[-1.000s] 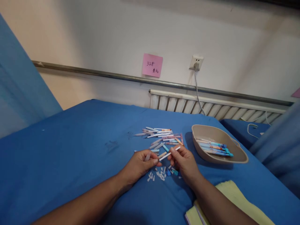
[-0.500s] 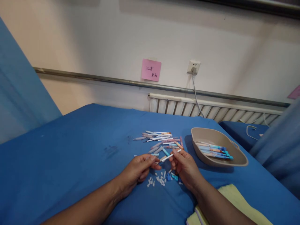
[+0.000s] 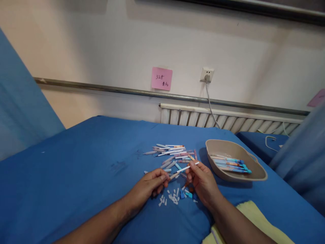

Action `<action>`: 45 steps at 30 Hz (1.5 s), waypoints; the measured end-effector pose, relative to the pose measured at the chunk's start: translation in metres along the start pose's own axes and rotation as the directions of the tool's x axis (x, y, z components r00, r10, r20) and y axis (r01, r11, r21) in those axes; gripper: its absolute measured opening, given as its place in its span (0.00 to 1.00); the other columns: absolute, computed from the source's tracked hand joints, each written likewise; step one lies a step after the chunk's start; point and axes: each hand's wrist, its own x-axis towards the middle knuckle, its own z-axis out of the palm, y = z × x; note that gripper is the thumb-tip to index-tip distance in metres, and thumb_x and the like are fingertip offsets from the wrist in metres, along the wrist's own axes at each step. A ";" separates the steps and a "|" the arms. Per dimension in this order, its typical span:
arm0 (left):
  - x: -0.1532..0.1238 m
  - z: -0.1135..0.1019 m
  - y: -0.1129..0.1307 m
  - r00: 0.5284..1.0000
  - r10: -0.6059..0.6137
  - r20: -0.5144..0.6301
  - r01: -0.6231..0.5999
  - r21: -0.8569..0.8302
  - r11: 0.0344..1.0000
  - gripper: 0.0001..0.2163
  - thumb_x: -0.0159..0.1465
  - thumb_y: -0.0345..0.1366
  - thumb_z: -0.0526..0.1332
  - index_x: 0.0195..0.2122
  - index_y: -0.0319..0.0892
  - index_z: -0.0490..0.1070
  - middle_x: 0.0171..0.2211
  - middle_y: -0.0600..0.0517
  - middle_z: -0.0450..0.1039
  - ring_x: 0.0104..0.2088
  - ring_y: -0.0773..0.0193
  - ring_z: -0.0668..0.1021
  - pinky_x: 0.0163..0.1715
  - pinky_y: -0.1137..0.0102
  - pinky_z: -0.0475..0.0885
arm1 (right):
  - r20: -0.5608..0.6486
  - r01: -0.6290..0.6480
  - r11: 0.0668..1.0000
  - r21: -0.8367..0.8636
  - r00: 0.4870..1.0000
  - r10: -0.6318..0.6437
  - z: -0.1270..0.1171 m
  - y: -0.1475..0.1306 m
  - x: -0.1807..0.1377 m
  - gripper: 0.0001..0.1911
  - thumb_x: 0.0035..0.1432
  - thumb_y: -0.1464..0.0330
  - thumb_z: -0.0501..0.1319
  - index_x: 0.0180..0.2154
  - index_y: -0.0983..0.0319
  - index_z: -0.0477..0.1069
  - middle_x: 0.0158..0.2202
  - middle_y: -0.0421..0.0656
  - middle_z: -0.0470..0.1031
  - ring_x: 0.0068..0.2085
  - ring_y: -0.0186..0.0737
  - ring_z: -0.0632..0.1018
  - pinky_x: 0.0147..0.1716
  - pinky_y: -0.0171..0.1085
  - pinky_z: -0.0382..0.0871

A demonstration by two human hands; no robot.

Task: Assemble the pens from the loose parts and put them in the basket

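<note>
- The left hand is found with thumb and forefinger closed in a pinch on the near, tan-tipped end of a thin white pen refill; the other fingers are curled beneath.
- The right hand is closed in the same way, thumb and forefinger pinched on the far half of the refill, with a short length left projecting past the fingertips.
- The refill is held just above the cloth, bridging the gap between the two hands. Its long axis is set from lower left to upper right, slanting away from the person. Both hands are in contact with it, so neither is the nearer.
- Directly below the hands, a scatter of small white plastic caps is noted, with a few small blue caps among them.
- Just beyond the fingertips, a loose heap of pastel pen barrels and refills is spread out, close to the refill's far end.
- To the right of the heap, near the right hand but apart from it, a beige oval plastic tray is recorded, with blue and pastel pens laid side by side in it.
- All of this is borne on a blue cloth-covered table; a yellow cloth is seen beside the right forearm.
- On the wall behind, a pink sticky note and a white wall socket are observed.
</note>
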 end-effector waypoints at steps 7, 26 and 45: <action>0.000 -0.002 -0.003 0.999 0.054 0.006 -0.054 0.078 0.995 0.16 0.57 0.50 0.59 0.33 0.40 0.67 0.26 0.55 0.66 0.22 0.71 0.62 0.22 0.75 0.54 | -0.005 0.001 0.998 -0.060 1.000 -0.002 0.002 -0.001 -0.002 0.17 0.49 0.54 0.64 0.28 0.62 0.66 0.22 0.37 0.69 0.19 0.28 0.64 0.16 0.28 0.57; -0.002 0.002 -0.009 0.978 -0.062 0.198 0.076 -0.063 0.995 0.18 0.57 0.49 0.61 0.36 0.38 0.67 0.33 0.47 0.77 0.22 0.69 0.74 0.22 0.74 0.63 | 0.058 0.010 0.943 -0.332 0.998 0.010 0.000 0.000 -0.009 0.18 0.48 0.54 0.65 0.26 0.62 0.67 0.20 0.37 0.72 0.17 0.27 0.65 0.13 0.26 0.51; -0.009 0.012 -0.010 0.936 -0.075 0.344 0.173 -0.265 0.948 0.15 0.58 0.44 0.62 0.40 0.38 0.69 0.31 0.49 0.74 0.20 0.73 0.71 0.20 0.77 0.63 | 0.418 0.365 0.656 -0.661 0.905 -0.083 0.004 -0.001 -0.024 0.21 0.63 0.56 0.48 0.47 0.60 0.72 0.32 0.42 0.74 0.32 0.37 0.73 0.32 0.34 0.65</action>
